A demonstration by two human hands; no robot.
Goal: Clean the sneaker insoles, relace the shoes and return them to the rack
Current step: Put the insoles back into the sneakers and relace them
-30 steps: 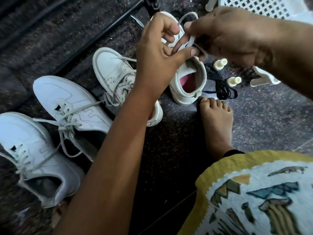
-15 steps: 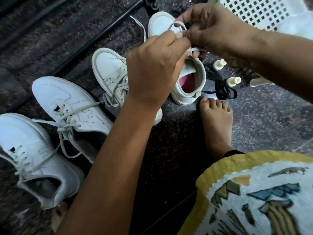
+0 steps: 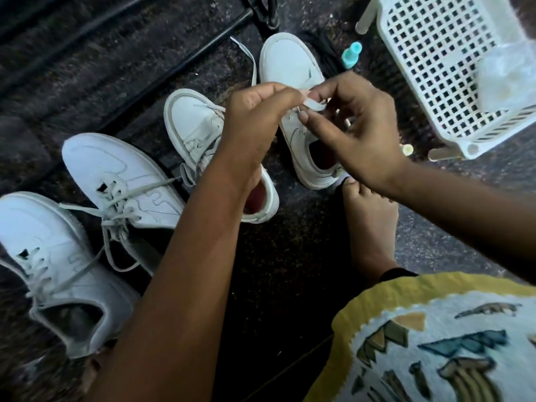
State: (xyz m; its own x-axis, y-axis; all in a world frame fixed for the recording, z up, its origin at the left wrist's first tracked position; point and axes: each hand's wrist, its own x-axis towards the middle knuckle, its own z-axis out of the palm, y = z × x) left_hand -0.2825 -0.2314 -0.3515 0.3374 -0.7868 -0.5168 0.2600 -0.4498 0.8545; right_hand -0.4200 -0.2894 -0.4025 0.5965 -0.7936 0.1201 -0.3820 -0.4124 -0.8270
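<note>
Not done yet. Four white sneakers down on the dark floor point(image 3: 290, 271), none on a rack.

On the left, two big sneakers point(image 3: 116, 169) with laces through the holes, but loose and not tied. Next to them, a smaller sneaker point(image 3: 191, 123) with its lace in, partly hidden behind the left arm. Red inside at the heel, likely the insole back in place. Clean or not, hard to tell.

Then the far sneaker point(image 3: 290, 74), heel right by a bare foot point(image 3: 368, 224), in the middle of getting its lace. White basket point(image 3: 472, 147) close by on the right.

Probably left to do: finish this lace, tie all the bows, then put the shoes back on the rack.

Left grip point(image 3: 255, 120) up over the far sneaker, fingers curled, pinching the pale lace point(image 3: 314, 105) at the fingertips. Right grip point(image 3: 359, 132) just beside it, thumb and fingers pinching the same lace from the other side. Both grips narrow and tight on the lace, fingertips almost touching. Loose end of the lace trailing off past the toe of the sneaker.
</note>
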